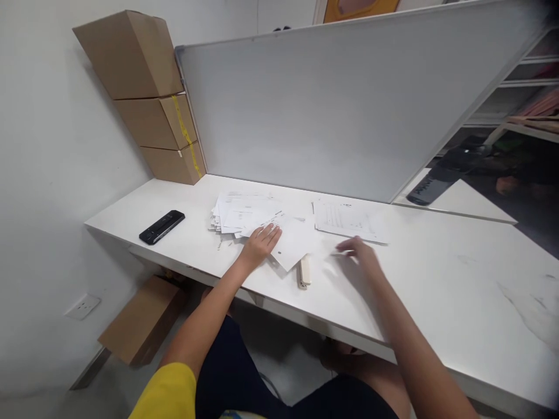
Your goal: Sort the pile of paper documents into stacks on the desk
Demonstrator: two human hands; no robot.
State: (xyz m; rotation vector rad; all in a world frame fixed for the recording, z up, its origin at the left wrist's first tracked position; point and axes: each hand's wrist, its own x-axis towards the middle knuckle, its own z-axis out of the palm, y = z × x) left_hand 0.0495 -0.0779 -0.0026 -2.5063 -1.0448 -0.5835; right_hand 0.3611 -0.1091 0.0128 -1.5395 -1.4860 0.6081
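Observation:
My left hand [261, 244] lies flat with fingers stretched out on a loose sheet of paper [292, 238], which is turned at an angle. That sheet overlaps the right side of an untidy pile of printed papers [240, 210]. A small beige stapler [305, 271] rests at the sheet's lower right corner, near the desk's front edge. To the right of it, my right hand [358, 251] is just above the desk, fingers pointing left and slightly apart, with nothing visible in them. Beyond this hand lies a neater stack of printed sheets [345, 220].
On the white desk [437, 279], a black phone-like device [162, 227] lies at left. Cardboard boxes [131, 58] are stacked in the back left corner. A whiteboard [297, 116] stands along the back. A dark bottle [443, 174] leans at right. Another box [140, 320] sits below the desk.

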